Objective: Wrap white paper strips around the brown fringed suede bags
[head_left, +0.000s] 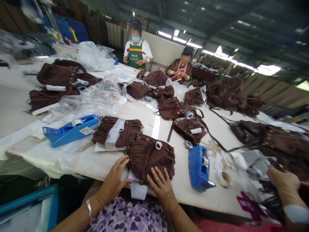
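Along the near edge of the worktop [182,190], two hands are flanking a brown bag [147,158]. The left hand [114,177] is reaching up from the lower left, back uppermost, a bracelet [89,208] circling its wrist; its fingers are pointing toward the bag's left side and meeting it at the tips, while the thumb is standing wide of them, pointing at some white paper [139,192] that is showing below the bag. Whether those tips are gripping any fringe, I cannot tell. The right hand [161,187] is angling in from the lower right and lying palm down on the bag's lower right part, its fingers fairly straight and slightly fanned over the fringe.

The bag is lying flat, just in front of a second bag [131,127] that is wearing a pale band. Dark and matt, it is showing long fringe on both sides, a smoother strip running down its middle, metal eyelets along its top and a small white ring [158,145] on its upper part. One blue dispenser [199,170] is standing to its right, near a tape roll [224,178]; farther right, a co-worker's hand [285,183] is hovering by clear plastic [256,162].
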Demonstrator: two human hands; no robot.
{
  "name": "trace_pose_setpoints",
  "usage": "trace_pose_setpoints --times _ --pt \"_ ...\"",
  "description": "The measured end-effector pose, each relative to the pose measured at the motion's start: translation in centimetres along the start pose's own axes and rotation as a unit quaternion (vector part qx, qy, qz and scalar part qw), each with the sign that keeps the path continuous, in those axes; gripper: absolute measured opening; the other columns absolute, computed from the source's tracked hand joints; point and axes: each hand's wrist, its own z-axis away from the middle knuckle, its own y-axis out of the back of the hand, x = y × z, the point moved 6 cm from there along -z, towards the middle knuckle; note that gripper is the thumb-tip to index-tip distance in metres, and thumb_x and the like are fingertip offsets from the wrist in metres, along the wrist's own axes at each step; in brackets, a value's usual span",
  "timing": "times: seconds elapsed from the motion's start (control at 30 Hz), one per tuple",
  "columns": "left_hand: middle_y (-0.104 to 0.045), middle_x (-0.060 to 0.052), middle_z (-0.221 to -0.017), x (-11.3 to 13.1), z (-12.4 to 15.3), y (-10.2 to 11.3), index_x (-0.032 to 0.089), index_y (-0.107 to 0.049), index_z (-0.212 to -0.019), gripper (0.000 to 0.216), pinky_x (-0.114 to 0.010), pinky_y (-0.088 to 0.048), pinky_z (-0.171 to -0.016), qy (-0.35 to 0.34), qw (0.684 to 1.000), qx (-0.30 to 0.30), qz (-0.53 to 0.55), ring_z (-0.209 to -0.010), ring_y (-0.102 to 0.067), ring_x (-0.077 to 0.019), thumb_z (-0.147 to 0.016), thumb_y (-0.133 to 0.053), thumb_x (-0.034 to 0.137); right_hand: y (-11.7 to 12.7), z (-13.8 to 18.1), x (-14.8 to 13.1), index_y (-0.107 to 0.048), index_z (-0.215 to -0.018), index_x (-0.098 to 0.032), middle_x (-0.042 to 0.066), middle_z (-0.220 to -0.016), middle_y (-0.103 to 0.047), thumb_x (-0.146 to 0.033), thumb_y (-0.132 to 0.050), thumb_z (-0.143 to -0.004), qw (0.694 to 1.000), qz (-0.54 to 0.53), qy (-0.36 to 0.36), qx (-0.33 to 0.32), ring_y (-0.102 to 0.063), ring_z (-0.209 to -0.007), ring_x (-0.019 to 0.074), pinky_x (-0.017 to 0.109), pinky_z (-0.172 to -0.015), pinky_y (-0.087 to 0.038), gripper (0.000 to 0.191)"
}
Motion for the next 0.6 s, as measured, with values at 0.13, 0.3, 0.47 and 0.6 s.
trace_pose_setpoints --times 0.13,0.3,0.47,0.6 --pt "-0.048 -0.016 -0.146 -0.8 -0.9 0.2 0.021 -0.031 -0.150 0.073 -0.048 -0.043 -0.110 0.003 0.996 -0.072 0.059 -0.134 -0.046 -0.0277 -0.087 -0.066 0.034 -0.1 0.0 0.0 -0.051 -0.139 -0.024 0.010 -0.150 -0.046 -0.008 -0.043 -0.093 1.000 -0.009 -0.007 -0.011 -0.034 -0.143 0.0283 0.063 -0.115 -0.026 0.049" --pt "-0.056 -0.012 -0.136 -0.9 -1.6 0.5 0.026 -0.048 -0.141 0.058 -0.045 -0.048 -0.105 0.004 0.995 -0.075 0.070 -0.125 -0.055 -0.0259 -0.086 -0.067 0.029 0.1 -0.4 -0.2 -0.056 -0.134 -0.023 0.010 -0.147 -0.049 -0.007 -0.042 -0.092 1.000 -0.004 -0.011 0.008 -0.035 -0.143 0.0280 0.063 -0.116 -0.024 0.047" --pt "-0.059 -0.014 -0.132 -0.4 0.1 0.1 0.021 -0.057 -0.130 0.043 -0.041 -0.054 -0.099 -0.053 0.999 0.012 -0.007 -0.121 -0.057 -0.0245 -0.088 -0.064 0.030 0.0 -0.2 0.0 -0.060 -0.130 -0.024 0.010 -0.142 -0.055 -0.011 -0.042 -0.088 0.995 0.073 0.046 0.046 -0.039 -0.140 0.0295 0.063 -0.118 -0.018 0.048" --pt "-0.068 -0.014 -0.117 -0.9 1.6 -0.9 0.021 -0.068 -0.093 0.017 -0.034 -0.060 -0.085 -0.133 0.978 0.122 -0.102 -0.103 -0.066 -0.0234 -0.090 -0.057 0.033 -2.8 0.1 1.0 -0.070 -0.111 -0.038 -0.002 -0.131 -0.064 -0.021 -0.058 -0.077 0.963 0.176 0.121 0.166 -0.031 -0.145 0.0264 0.058 -0.122 -0.014 0.040"
